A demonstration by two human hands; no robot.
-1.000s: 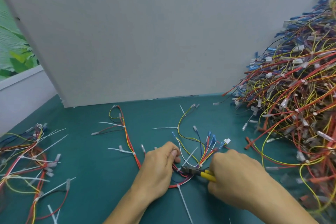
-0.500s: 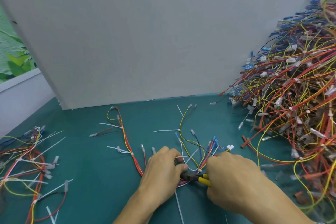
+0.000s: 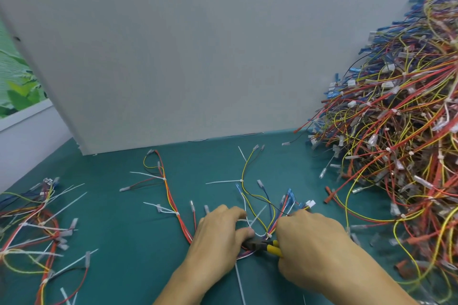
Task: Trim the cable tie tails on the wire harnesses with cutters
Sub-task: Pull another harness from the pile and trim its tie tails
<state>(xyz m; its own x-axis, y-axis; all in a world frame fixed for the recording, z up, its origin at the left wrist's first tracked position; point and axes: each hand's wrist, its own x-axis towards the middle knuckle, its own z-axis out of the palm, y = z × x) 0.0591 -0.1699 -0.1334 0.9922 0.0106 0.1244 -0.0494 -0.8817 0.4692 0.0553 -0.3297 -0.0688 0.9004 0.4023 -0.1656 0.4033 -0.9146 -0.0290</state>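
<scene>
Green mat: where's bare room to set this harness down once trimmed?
Best patch: teal-green mat between the loose harness bundle at left and the red-and-yellow harness ahead of the left hand. A smaller strip runs along the grey board's foot. Crowded: the big tangled wire heap at right, and around the right hand's yellow-handled cutters.

Left hand [image 3: 218,238] palm-down, fingers [image 3: 234,213] curled on wire harness [image 3: 269,234]; right hand [image 3: 309,245] tight around cutters [image 3: 262,247].

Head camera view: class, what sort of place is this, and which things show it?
Probably a factory wire-harness assembly bench: a large heap of harnesses lies at right, more with untrimmed cable ties lie on the green mat, and the right hand grips yellow-handled cutters.
</scene>
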